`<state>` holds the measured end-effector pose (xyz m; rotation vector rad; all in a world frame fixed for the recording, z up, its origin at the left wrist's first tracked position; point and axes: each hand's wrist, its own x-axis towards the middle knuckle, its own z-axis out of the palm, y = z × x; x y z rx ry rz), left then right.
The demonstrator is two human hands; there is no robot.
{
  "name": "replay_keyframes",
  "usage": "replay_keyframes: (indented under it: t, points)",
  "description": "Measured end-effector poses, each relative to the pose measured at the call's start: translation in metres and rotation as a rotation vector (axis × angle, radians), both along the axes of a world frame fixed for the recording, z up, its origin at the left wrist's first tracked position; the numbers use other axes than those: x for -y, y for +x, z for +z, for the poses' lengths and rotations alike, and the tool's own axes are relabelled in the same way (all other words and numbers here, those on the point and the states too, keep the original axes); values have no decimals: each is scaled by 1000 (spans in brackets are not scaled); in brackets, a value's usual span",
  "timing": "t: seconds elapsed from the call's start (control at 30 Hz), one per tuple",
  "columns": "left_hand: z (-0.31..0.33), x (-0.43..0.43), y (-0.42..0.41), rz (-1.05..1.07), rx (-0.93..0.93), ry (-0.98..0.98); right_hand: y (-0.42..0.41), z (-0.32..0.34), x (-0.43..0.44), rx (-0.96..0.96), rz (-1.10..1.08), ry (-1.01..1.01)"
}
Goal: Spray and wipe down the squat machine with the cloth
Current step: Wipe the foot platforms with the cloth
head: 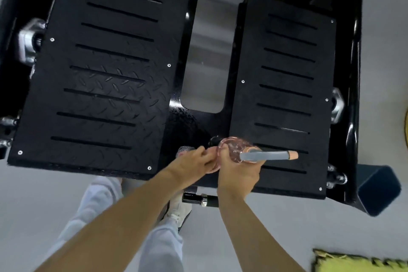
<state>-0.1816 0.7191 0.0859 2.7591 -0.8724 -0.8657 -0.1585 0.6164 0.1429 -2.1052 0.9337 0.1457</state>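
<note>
The squat machine has two black slotted footplates, a large left one point(99, 77) and a narrower right one point(284, 86), with a bare metal gap between them. My right hand point(238, 172) grips a clear pink spray bottle point(231, 150) over the near edge of the right plate. The bottle's grey nozzle head point(267, 155) points right. My left hand point(194, 162) is curled against the bottle's left side, its fingers pinching there. A yellow-green cloth point(353, 263) lies on the floor at the lower right, away from both hands.
A black bar with a chrome ring point(198, 200) sticks out below the plates near my shoe point(178, 210). A dark blue square tube end point(377, 192) juts out at the right. Chrome knobs point(28, 40) sit on the frame sides. Grey floor surrounds the machine.
</note>
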Motion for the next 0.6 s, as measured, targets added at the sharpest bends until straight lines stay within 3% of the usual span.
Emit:
replay_keyframes:
  t: [0.1,0.17,0.27,0.33,0.5,0.6]
  points:
    - [4,-23,26,-71,54,126,-1,3,18,2,-55,27]
    - [4,-35,46,165,77,202,-1,1,33,5,-36,44]
    - [1,-24,63,714,16,128,-5,-4,50,-7,55,66]
    - [3,3,66,836,11,104,-9,-6,57,-11,114,68]
    - [-1,56,58,454,46,51,-15,0,67,-14,229,28]
    - [-6,38,80,372,95,107,-13,3,74,-36,302,20]
